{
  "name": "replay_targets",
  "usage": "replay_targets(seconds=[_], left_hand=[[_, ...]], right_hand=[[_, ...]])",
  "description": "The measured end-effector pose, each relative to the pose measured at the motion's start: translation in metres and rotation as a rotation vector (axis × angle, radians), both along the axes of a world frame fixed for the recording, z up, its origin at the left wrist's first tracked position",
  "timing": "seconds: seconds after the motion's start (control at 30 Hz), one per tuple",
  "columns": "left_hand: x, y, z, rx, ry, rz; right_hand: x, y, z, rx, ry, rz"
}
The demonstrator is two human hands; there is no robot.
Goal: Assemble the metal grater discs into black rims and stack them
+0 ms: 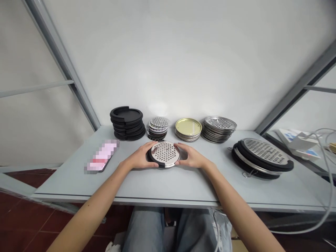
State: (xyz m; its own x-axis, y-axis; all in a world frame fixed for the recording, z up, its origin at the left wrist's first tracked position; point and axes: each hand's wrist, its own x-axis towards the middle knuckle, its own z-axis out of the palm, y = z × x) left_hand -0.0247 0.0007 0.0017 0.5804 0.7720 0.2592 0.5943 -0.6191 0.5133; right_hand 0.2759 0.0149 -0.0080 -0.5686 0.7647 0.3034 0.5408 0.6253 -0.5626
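A round metal disc with rows of slots (165,153), like a grater plate, lies at the table's middle. A black open-ended ring (152,161) wraps its left side. My left hand (141,156) curls round the ring's left edge, thumb in front and fingers behind. On the other side, my right hand (191,156) grips the disc's bare metal rim between thumb and fingers. Just behind stand a stack of small patterned discs (160,122) and a stack of yellowish round lids or trays (188,126).
Black rings (126,115) are stacked at the back left, metal grater-like discs (219,123) at the back right. Ringed discs with wire loops (265,154) lie on the right. A phone (103,155) lies left. Grey frame posts flank the table (168,189); a white cable (331,189) hangs right.
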Motion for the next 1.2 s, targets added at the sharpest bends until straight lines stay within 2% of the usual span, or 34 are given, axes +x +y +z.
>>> replay_targets(seconds=[0.7,0.8,1.0,1.2], left_hand=[[0.002,0.001,-0.004,-0.034,-0.036,0.042],[-0.001,0.003,-0.001,-0.041,-0.001,0.025],[-0.010,0.009,-0.002,-0.061,0.099,0.107],[-0.010,0.010,-0.008,-0.092,0.099,0.141]], right_hand=[[-0.006,-0.002,-0.002,-0.140,0.045,-0.030],[-0.005,-0.001,-0.002,-0.106,0.041,-0.039],[0.002,0.006,-0.005,-0.022,-0.049,-0.078],[-0.001,0.003,0.002,0.037,-0.015,0.073]])
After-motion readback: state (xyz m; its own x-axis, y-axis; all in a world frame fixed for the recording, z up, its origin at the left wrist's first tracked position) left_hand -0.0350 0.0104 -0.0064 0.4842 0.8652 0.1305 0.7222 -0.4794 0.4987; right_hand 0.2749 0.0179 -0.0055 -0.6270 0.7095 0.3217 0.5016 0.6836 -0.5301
